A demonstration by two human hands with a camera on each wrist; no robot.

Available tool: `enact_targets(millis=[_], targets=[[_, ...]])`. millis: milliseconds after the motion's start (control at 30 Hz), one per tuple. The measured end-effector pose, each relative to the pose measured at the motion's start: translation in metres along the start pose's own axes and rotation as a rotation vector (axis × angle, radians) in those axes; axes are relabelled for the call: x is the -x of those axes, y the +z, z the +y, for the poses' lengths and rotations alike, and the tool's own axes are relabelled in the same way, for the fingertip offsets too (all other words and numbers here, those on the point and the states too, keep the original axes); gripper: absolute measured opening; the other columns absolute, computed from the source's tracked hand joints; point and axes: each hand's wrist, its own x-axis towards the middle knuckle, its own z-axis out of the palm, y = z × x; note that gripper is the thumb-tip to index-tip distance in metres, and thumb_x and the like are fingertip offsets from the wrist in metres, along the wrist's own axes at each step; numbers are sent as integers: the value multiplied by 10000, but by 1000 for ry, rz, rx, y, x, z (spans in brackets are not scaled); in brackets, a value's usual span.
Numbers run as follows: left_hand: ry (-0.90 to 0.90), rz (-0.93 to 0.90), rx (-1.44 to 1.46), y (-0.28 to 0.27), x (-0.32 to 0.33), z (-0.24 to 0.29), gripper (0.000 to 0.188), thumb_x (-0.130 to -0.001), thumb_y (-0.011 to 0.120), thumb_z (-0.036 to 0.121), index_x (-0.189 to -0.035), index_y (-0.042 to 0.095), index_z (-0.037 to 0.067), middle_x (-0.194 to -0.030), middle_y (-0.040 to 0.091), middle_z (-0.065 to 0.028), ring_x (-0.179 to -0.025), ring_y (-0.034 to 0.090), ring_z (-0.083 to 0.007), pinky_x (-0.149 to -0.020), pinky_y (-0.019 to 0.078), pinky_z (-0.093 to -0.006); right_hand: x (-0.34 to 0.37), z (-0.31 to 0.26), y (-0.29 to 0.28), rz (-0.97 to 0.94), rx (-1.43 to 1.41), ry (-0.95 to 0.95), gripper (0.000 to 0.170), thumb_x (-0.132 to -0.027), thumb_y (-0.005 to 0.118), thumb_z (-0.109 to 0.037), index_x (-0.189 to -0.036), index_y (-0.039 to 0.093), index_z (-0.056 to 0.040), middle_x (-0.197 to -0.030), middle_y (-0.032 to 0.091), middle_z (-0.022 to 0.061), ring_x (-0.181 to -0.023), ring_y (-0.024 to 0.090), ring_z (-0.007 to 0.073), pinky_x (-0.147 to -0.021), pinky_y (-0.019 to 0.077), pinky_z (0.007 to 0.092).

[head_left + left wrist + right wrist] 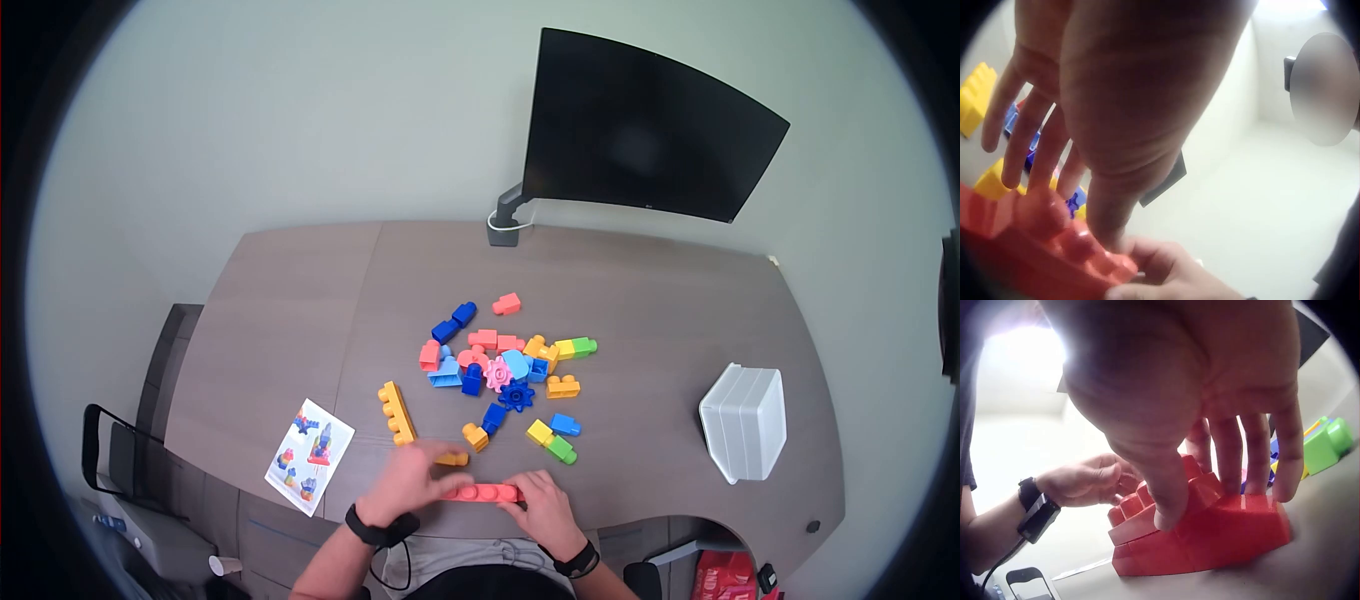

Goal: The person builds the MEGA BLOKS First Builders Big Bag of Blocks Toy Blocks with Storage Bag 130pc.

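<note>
A long red block (pixel 487 493) with a row of studs lies at the table's front edge. My right hand (pixel 545 512) grips its right end, thumb on the near side and fingers beyond. In the right wrist view the studded row sits over a wider red piece (pixel 1229 540). My left hand (pixel 408 484) is over the left end, its fingers extended and spread; the left wrist view shows the thumb against the red studs (pixel 1079 240), though firm contact is unclear. A short orange block (pixel 453 459) lies just beyond the left fingers, partly covered.
A long orange block (pixel 397 413) and a picture sheet (pixel 310 457) lie to the left. Several coloured blocks and a blue gear (pixel 517 396) are scattered mid-table. At the right stands a white container (pixel 743 423); a monitor (pixel 650 125) rises behind.
</note>
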Motion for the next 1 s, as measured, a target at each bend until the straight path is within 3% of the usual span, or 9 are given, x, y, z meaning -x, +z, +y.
enact_targets(millis=[200,300,400,433,633,733,867,1000], targets=[[-389,427,-210,-27,-34,-61,537,-877,979,391,-1231,826,19,-1098,841,-197,-987,822,-356,-875,648,-463,20,9,-7,59,-2,61,360,-903,925,-234,-1171,737,-86,-1120,757,96,-1130,696,367,-923,608,493],[-499,462,-470,-12,-21,-100,625,-839,1011,388,-1288,809,3,-1110,842,-206,-1009,819,-385,-892,651,-498,35,16,-9,87,-24,86,341,-911,909,-243,-1165,736,-95,-1125,745,89,-1140,686,371,-945,604,495],[-610,167,-212,-15,-21,-124,785,-819,1025,377,-1428,736,-26,-1164,851,-212,-1052,830,-385,-925,655,-484,40,22,-11,130,-78,99,358,-889,929,-235,-1156,740,-90,-1132,754,93,-1134,687,373,-953,599,498],[-590,139,-190,-14,-21,-123,875,-804,1036,321,-1522,675,-24,-1202,852,-226,-1089,834,-388,-946,657,-463,38,22,-12,114,-85,104,368,-880,939,-220,-1163,747,-83,-1144,763,96,-1139,691,374,-964,598,490],[-595,207,-30,-3,2,-106,804,-764,1027,188,-1481,721,-9,-1192,819,-200,-1072,821,-355,-953,658,-443,23,25,-19,16,-108,86,388,-863,959,-179,-1176,762,-64,-1163,779,108,-1149,695,384,-990,592,479],[-478,197,-31,-9,22,-101,782,-745,1014,161,-1460,739,6,-1183,766,-176,-1059,787,-333,-950,654,-426,14,25,-24,-13,-97,71,380,-862,957,-169,-1171,762,-64,-1157,777,113,-1147,694,387,-987,590,482],[-174,-85,111,-39,40,-37,640,-755,971,74,-1374,812,104,-1149,735,-136,-1051,732,-328,-969,628,-397,15,25,-33,-40,-86,86,357,-869,945,-179,-1147,744,-81,-1144,763,112,-1151,685,392,-986,581,490],[-42,-144,-50,-14,30,-30,568,-818,935,91,-1372,812,113,-1168,740,-135,-1161,717,-374,-1043,603,-458,20,25,-45,-107,-64,105,348,-875,935,-172,-1144,728,-91,-1160,753,107,-1169,680,393,-999,574,497]])
